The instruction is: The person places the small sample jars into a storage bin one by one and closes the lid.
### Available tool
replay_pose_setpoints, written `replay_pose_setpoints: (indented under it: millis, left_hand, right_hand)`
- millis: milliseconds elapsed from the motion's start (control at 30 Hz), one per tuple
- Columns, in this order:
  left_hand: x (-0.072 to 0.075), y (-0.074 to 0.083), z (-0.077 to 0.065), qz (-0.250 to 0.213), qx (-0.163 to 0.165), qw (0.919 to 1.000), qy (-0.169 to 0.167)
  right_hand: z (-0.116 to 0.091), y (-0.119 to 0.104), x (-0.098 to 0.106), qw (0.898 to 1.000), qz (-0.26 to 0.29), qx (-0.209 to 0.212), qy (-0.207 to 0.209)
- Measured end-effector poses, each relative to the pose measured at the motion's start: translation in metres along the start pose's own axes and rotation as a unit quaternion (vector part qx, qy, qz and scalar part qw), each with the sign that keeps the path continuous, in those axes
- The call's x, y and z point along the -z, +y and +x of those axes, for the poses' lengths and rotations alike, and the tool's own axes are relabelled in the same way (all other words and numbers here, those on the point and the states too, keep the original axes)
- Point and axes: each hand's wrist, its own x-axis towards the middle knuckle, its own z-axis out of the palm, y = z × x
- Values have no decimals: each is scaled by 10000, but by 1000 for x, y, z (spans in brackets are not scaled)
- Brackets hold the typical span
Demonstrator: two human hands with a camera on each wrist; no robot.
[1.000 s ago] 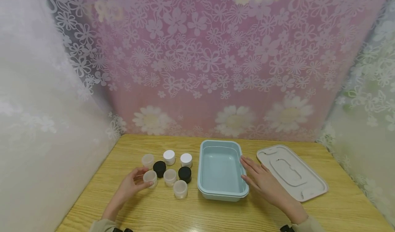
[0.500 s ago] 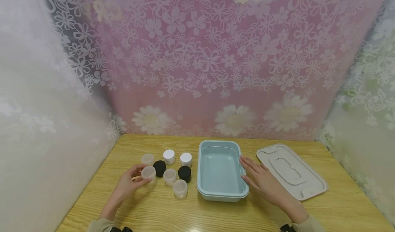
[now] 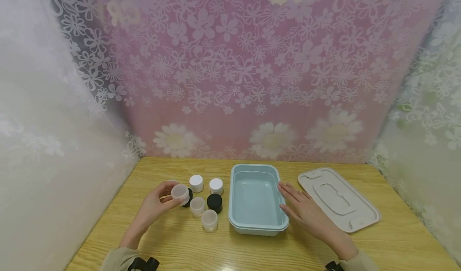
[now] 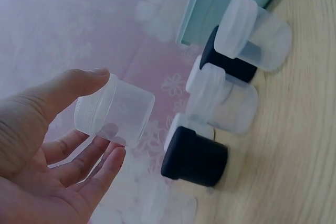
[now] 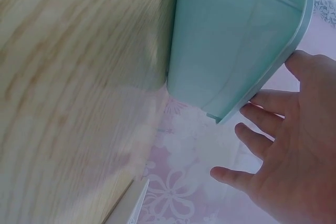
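My left hand [image 3: 155, 203] holds a small clear plastic jar [image 4: 123, 109] between thumb and fingers, raised above the table. Behind it in the head view a black-lidded jar, seen whole as a black jar [image 4: 194, 157] in the left wrist view, is partly covered. Two more clear jars [image 3: 197, 207] stand to the right, with another black jar [image 3: 214, 203] and two white-lidded jars [image 3: 196, 183] near them. My right hand [image 3: 306, 213] rests its straight fingertips against the right rim of a pale blue plastic bin [image 5: 226, 40].
A whitish flat lid [image 3: 338, 199] lies on the wooden table [image 3: 173, 247] to the right of the bin. Patterned curtains [image 3: 245, 83] hang behind the table and along both sides.
My left hand has lifted the clear jar off the table and carried it slightly right, over the black jar. The right hand stays at the bin's rim.
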Motion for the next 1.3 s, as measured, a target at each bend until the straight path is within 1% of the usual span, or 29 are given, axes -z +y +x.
replay_pose_setpoints:
  millis: [200, 233, 300, 500, 533, 667, 733, 833, 967, 1067, 1200, 1300]
  left_hand:
    - [-10, 13, 8, 33, -249, 9996, -89]
    - [-11, 17, 9, -3, -261, 9996, -115]
    - [-15, 31, 8, -62, -306, 9993, -210]
    - [-27, 49, 15, -267, -290, 9982, -448]
    - [-30, 51, 17, -282, -314, 9980, -470]
    - [-40, 77, 16, -304, -481, 9967, -581]
    - [-46, 83, 18, -338, -554, 9958, -645]
    - [-59, 84, 24, -386, -682, 9945, -690]
    - [-79, 74, 36, -406, -753, 9931, -807]
    - [-94, 69, 43, -395, -819, 9910, -977]
    - [-113, 71, 48, -498, -1006, 9861, -1223]
    - [-126, 74, 50, -517, -1052, 9833, -1390]
  right_hand:
    - [0, 0, -2, 9999, -85, 51, 49]
    - [0, 0, -2, 9999, -105, 63, 62]
    - [0, 0, -2, 9998, -126, 104, 86]
    - [0, 0, -3, 9998, -180, 109, 74]
    - [0, 0, -3, 9997, -187, 121, 93]
    - [0, 0, -4, 9992, -282, 178, 205]
    - [0, 0, -4, 9988, -358, 218, 247]
    - [-1, -2, -4, 9986, -451, 196, 191]
    - [-2, -5, -3, 9986, -512, 87, 45]
    - [-2, -6, -2, 9982, -596, 65, 51]
    - [-3, -8, -1, 9975, -702, 49, 95]
    - [-3, -9, -1, 9972, -743, 32, 106]
